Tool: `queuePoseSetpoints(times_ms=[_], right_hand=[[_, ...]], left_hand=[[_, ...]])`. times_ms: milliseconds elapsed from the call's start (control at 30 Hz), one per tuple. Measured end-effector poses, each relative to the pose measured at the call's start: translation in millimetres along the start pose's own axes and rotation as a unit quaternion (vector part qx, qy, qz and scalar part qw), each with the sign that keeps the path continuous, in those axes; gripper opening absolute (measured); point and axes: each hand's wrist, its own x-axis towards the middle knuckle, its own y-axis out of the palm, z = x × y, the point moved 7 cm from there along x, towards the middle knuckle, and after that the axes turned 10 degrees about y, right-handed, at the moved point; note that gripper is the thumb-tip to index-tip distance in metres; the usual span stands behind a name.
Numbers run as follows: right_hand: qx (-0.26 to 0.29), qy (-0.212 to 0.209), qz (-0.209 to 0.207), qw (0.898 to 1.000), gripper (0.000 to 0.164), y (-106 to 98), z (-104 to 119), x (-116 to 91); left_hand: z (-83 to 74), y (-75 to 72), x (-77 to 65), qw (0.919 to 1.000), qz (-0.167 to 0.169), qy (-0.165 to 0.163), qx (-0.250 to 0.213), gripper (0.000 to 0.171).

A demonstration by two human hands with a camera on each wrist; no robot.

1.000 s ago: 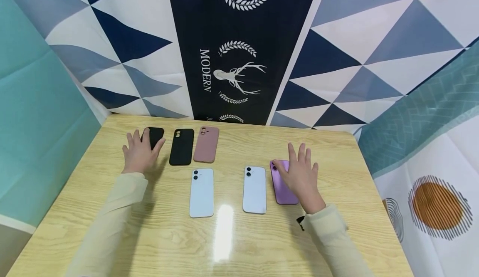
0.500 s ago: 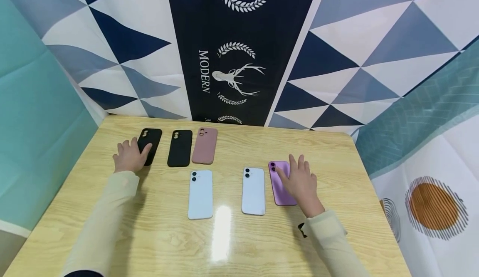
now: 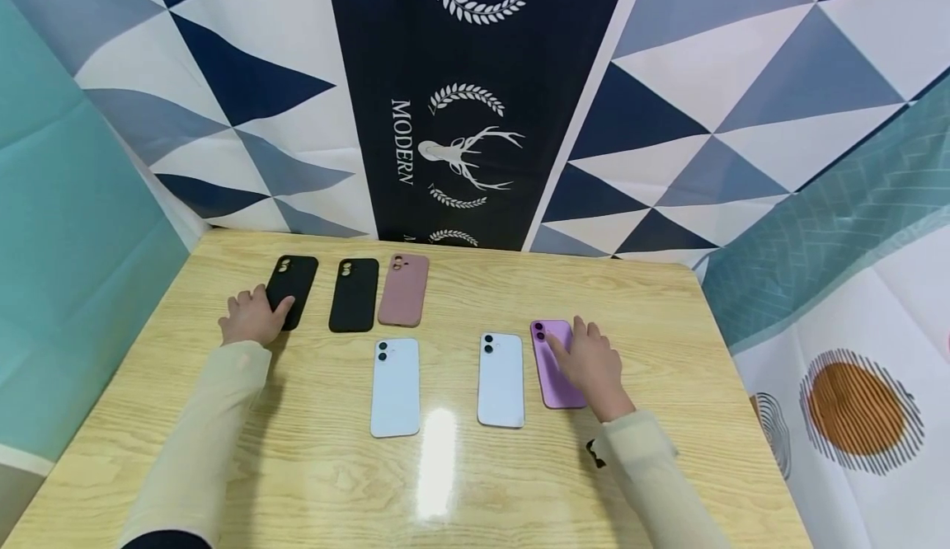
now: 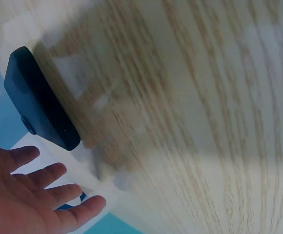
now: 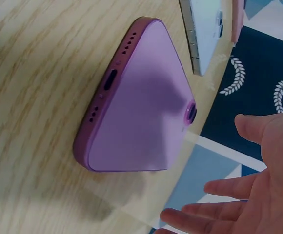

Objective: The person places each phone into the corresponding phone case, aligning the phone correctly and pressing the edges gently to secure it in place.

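At the left of the table my left hand (image 3: 251,318) hovers by the left edge of a black phone case (image 3: 298,281). Its fingers are spread and relaxed, and the left wrist view shows a gap between them and the case (image 4: 39,100). My right hand (image 3: 596,368) hangs over the right side of a purple phone (image 3: 558,386), covering part of it in the head view. From the right wrist, the phone (image 5: 136,102) lies back up with its charging port toward the camera. The right thumb and fingers are apart, holding nothing.
Beside the first case lie another black phone case (image 3: 354,295) and a pink one (image 3: 404,290). Nearer me are two white phones (image 3: 395,388), set apart. A small dark item (image 3: 596,454) pokes out beside my right sleeve. Patterned cloth (image 3: 460,120) hangs behind the wooden table (image 3: 334,491).
My left hand has drawn back from over the left black case to its near left edge, uncovering most of it. My right hand has lowered slightly over the purple phone, its fingers less outstretched.
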Motion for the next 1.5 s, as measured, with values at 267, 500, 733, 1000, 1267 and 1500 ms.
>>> queuePoseSetpoints(times_ms=[267, 500, 733, 1000, 1267, 1500], right_hand=[[0.008, 0.024, 0.016, 1.000, 0.075, 9, -5, 7], [0.004, 0.043, 0.052, 0.998, 0.071, 20, -10, 10], [0.010, 0.055, 0.067, 0.996, 0.062, 25, -14, 11], [0.022, 0.066, 0.059, 0.996, 0.063, 25, -14, 11], [0.032, 0.073, 0.059, 0.995, 0.052, 25, -11, 14], [0.027, 0.074, 0.064, 0.995, 0.054, 25, -11, 14]], left_hand=[[-4.8, 3.6, -1.0, 0.9999, 0.010, -0.001, 0.008, 0.082], [-0.4, 8.6, -1.6, 0.9997, 0.018, -0.013, 0.012, 0.080], [1.5, 12.3, -1.6, 0.9996, 0.022, -0.013, 0.015, 0.082], [-8.0, 5.6, -0.7, 0.9994, 0.018, -0.010, 0.028, 0.076], [-11.6, -0.4, 4.2, 0.9994, 0.006, -0.002, 0.034, 0.071], [-15.1, -2.1, 4.5, 0.9998, 0.017, -0.006, 0.012, 0.066]])
